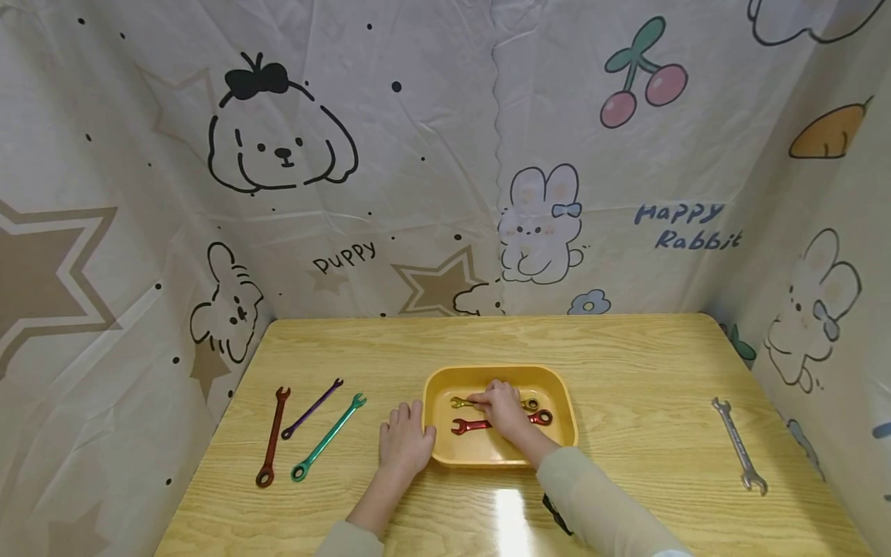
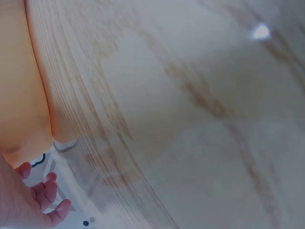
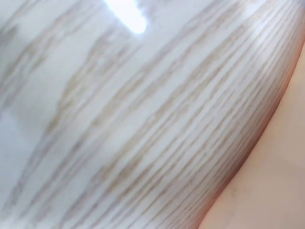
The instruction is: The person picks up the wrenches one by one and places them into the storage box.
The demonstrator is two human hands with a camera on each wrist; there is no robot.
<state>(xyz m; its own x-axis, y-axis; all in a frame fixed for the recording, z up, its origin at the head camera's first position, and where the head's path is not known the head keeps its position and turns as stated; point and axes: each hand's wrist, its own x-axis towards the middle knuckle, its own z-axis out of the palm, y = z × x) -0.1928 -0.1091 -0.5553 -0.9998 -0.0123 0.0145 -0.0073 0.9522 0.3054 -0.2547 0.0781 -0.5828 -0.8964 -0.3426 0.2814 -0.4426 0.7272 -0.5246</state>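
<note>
A yellow rectangular tray [image 1: 445,449] stands on the wooden table. My right hand [image 1: 503,406] reaches into it, fingers curled over the middle of a gold combination wrench [image 1: 531,404] and pinching it. Just in front, a red ratcheting wrench [image 1: 541,418] lies on the tray bottom, partly covered by that hand. My left hand [image 1: 406,441] rests against the tray's left side with its fingers extended. In the left wrist view, the left hand [image 2: 28,200] appears at the lower left. The right wrist view holds mostly table surface.
Left of the tray lie a dark red wrench [image 1: 274,437], a small purple wrench [image 1: 312,408] and a green wrench [image 1: 329,438]. A silver open-end wrench [image 1: 739,446] lies near the table's right edge. Printed curtains [image 1: 431,155] stand behind the table and along both sides.
</note>
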